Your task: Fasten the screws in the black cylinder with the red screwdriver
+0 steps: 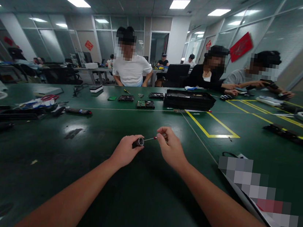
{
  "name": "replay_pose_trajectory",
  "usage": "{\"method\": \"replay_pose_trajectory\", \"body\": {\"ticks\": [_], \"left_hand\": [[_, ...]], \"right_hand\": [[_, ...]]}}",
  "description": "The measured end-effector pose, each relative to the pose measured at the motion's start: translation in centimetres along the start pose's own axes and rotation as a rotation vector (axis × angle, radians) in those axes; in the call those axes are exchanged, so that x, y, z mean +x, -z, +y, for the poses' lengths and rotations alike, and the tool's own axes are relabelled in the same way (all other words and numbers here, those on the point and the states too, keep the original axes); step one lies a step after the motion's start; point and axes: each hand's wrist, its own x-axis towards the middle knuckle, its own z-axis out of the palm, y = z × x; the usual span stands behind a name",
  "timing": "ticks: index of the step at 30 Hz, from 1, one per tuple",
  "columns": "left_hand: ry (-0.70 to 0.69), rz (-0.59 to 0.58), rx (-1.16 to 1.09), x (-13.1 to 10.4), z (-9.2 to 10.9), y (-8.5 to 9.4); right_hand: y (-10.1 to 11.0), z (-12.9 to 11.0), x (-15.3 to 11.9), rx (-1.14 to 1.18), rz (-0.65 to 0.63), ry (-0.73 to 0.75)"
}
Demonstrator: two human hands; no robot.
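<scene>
Office-like electronics workshop, ceiling light panels [179, 4], glass partitions [295, 42], black office chair [176, 75], long green worktable [140, 204], yellow outlines [224, 136], circuit board [146, 104]

Left of the bare, slim-fingered right hand [171, 148] is the bare left hand [125, 150]; both uncovered forearms [83, 189], long and rounded, taper smoothly.

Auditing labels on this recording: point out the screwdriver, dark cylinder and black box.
Screwdriver [149, 139], head view: on its thin shaft.
Dark cylinder [140, 141], head view: on its round end.
Black box [188, 103], head view: on its near wall.
</scene>
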Motion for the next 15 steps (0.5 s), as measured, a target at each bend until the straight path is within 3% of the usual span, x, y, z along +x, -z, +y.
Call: {"method": "replay_pose_trajectory", "body": {"ticks": [8, 15], "left_hand": [[-0.009, -0.016, 0.051, 0.0, 0.2, 0.0], [0.002, -0.014, 0.048, -0.1, 0.6, 0.4]], "right_hand": [[0.1, -0.1, 0.0, -0.076, 0.011, -0.054], [-0.7, 0.9, 0.5, 0.212, 0.083, -0.111]]}}
